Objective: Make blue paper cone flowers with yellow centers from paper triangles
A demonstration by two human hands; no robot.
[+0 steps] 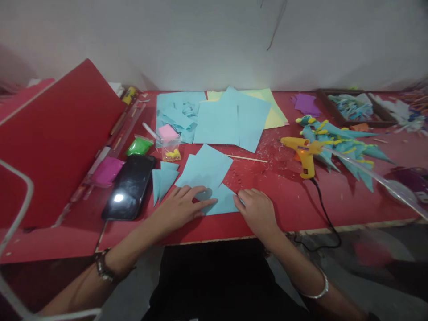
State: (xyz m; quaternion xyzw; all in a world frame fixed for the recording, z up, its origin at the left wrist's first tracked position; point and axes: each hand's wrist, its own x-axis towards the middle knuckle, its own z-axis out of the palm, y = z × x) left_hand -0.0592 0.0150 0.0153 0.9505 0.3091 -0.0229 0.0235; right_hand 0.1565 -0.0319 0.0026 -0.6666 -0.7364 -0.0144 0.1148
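Observation:
A light blue sheet of paper (223, 200), which looks folded, lies at the table's front edge between my hands. My left hand (187, 203) rests flat over its left side with the fingers stretched out, and it also touches the square blue sheets (205, 167) just behind. Curled fingers of my right hand (257, 209) close on the paper's right corner, with the thumb along the edge. To the left of my left hand are small blue triangles of folded paper (165, 178). A thin wooden stick (249, 158) lies behind the paper.
A yellow glue gun (302, 154) stands at right, its black cord (323, 207) hanging over the edge. Behind it lie blue paper cones (347, 147) with yellow trim. A phone (130, 187), a red board (63, 147) and clay packets (107, 171) are at left; blue sheets (217, 122) lie behind.

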